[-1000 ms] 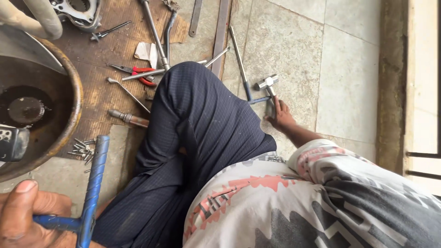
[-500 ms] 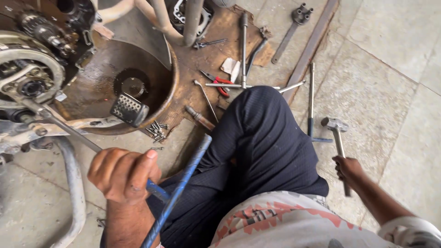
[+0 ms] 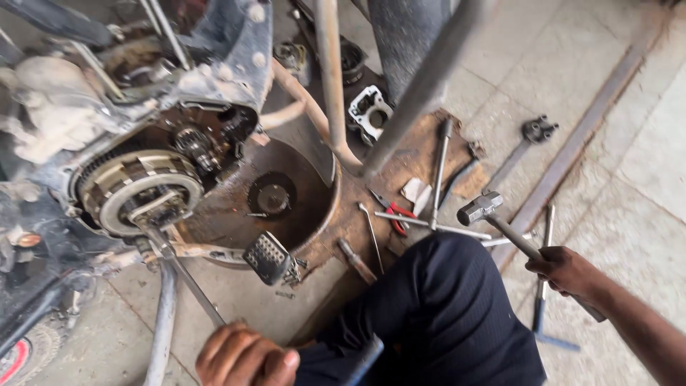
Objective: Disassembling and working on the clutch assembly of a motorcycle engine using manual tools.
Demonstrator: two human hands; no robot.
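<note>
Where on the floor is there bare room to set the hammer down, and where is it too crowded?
Bare tiles lie right of the long metal strip, beyond the right hand holding the hammer. Another bare patch lies between the footpeg and the left hand. The stained board near the red-handled pliers is crowded with tools.

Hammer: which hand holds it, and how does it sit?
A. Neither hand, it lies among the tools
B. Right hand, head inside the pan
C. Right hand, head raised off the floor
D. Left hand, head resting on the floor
C: the right hand grips the handle of the hammer, whose head is raised above the floor tools.
</note>
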